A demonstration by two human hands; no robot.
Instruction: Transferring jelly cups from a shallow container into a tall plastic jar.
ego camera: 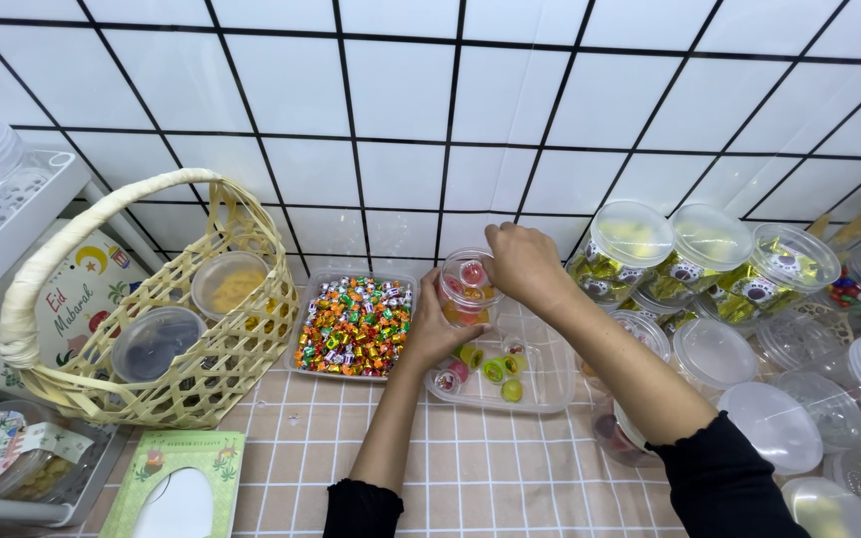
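I see a woven basket (151, 329) at the left edge of the counter (470, 468), then a tray of wrapped sweets (354, 326) against the back wall and a clear tray (540, 384) of jelly cups just right of it. Over that clear tray my left hand (435, 334) wraps its fingers around a small clear jar (468, 289), while my right hand (522, 261) hovers at its mouth, fingertips bunched together, though I cannot tell what they pinch.
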